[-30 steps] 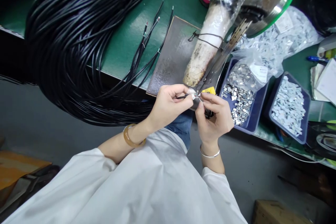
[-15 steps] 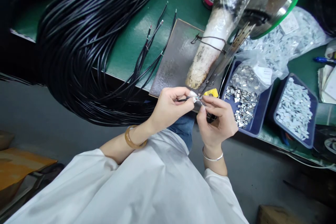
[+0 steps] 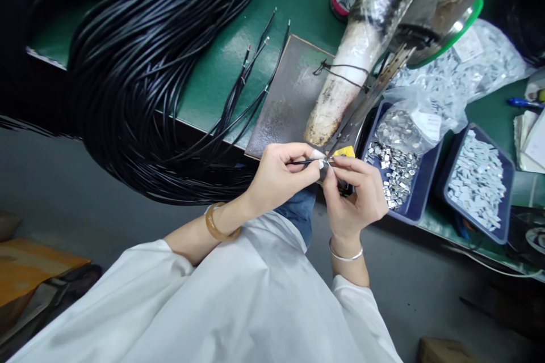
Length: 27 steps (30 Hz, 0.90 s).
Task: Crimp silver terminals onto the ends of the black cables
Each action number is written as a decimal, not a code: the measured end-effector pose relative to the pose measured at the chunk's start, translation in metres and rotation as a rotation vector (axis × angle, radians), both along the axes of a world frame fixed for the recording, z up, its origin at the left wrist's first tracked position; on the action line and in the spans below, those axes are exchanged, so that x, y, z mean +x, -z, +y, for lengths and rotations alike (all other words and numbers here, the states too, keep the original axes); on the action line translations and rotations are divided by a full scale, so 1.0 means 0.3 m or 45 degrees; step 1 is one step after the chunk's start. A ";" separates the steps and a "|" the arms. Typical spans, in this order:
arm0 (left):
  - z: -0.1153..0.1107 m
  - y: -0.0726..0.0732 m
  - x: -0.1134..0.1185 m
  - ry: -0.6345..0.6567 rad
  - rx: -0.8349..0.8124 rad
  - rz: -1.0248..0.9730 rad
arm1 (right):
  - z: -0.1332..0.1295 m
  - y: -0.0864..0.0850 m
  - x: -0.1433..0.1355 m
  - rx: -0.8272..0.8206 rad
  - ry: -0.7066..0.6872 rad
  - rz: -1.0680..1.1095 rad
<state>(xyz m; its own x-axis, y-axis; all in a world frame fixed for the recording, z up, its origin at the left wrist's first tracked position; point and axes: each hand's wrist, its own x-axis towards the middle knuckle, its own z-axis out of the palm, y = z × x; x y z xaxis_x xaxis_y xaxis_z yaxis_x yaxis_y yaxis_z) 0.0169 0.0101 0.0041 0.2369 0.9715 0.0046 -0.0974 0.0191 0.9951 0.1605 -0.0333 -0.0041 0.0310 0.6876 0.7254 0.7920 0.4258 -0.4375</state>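
Note:
My left hand (image 3: 279,177) pinches a black cable (image 3: 301,162) close to its end, thumb and index finger pressed together. Facing it, my right hand (image 3: 356,195) has its fingertips closed on the thin wire ends (image 3: 327,162) that stick out of the cable. The fingertips of both hands nearly meet in front of a yellow piece (image 3: 344,151). Just behind them is the blunt tip of a white wrapped bar (image 3: 326,116), above a grey metal plate (image 3: 279,96).
A large bundle of black cables (image 3: 128,79) hangs over the green table's (image 3: 213,88) left edge. On the right stand a blue tray of metal pieces (image 3: 419,195) and a blue tray of pale pieces (image 3: 508,204). Plastic bags (image 3: 489,62) lie behind them.
The whole view has shifted slightly. Both hands keep their grip on the cable and its wires, with only small movements of the fingertips.

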 end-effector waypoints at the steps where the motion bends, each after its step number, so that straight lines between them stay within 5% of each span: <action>1: 0.001 -0.003 0.000 -0.007 0.008 0.006 | 0.001 -0.002 -0.001 0.001 0.007 0.002; 16: 0.002 -0.004 -0.006 0.098 -0.097 -0.008 | -0.013 0.001 0.008 -0.046 -0.032 0.049; 27: -0.041 0.001 -0.041 0.217 0.072 0.084 | -0.015 -0.009 0.005 -0.332 -0.125 0.481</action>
<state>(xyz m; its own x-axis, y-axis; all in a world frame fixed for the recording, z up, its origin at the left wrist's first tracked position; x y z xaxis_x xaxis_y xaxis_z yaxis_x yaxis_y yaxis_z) 0.0047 -0.0023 0.0037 0.3997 0.9159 0.0372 -0.0319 -0.0267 0.9991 0.1620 -0.0378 -0.0015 0.1850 0.8584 0.4784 0.5181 0.3285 -0.7898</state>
